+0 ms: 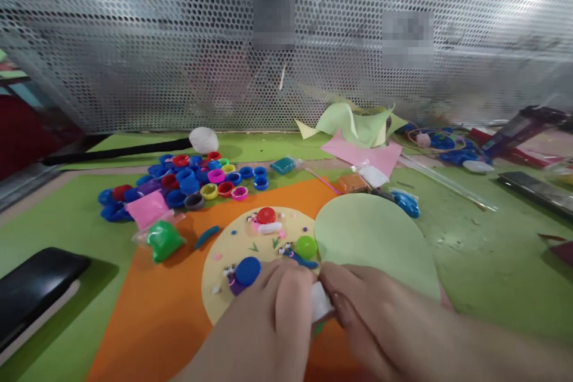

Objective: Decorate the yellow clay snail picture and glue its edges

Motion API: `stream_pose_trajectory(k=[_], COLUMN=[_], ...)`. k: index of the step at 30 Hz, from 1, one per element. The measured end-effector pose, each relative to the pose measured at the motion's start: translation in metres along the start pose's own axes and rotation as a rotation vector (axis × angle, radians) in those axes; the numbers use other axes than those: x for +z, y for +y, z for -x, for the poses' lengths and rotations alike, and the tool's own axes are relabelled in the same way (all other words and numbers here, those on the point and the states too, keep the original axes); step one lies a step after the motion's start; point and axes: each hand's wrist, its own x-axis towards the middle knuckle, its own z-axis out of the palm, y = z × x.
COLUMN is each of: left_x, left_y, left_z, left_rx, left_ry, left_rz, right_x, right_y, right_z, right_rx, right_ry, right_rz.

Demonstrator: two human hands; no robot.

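Note:
My left hand (pixel 275 304) and my right hand (pixel 373 304) meet at the front middle, fingers closed on a small white packet of clay (pixel 320 303) between them. Part of the packet is covered by fingers. Just beyond lies a pale yellow paper disc (pixel 212 256) with small clay snails on it. Their shells are bottle caps: a red cap (pixel 266 215), a lime green cap (pixel 306 247) and a blue cap (pixel 248 271). My left hand covers the disc's near part. Beside it, a pale green paper disc (pixel 367 233) reaches under my right hand.
Many coloured bottle caps (pixel 185 182) are heaped at the back left. Nearby lie pink (pixel 147 209) and green clay packets (pixel 164 240) and a black phone (pixel 36 286). Crumpled paper (pixel 353 125) lies before the perforated metal panel (pixel 179 42). Orange paper (pixel 129 310) is underneath.

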Motion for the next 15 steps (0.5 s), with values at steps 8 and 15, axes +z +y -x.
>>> stream_pose_trajectory(k=[8, 15], left_x=[-0.014, -0.010], left_y=[0.015, 0.017], left_z=[-0.006, -0.002], left_rx=[-0.115, -0.078], left_ry=[-0.038, -0.110], left_rz=[-0.016, -0.006], right_x=[-0.008, -0.003], right_y=[0.000, 0.000], right_z=[0.005, 0.007], right_rx=[-0.320, -0.291], right_ry=[0.210, 0.175], right_rz=[0.284, 0.370])
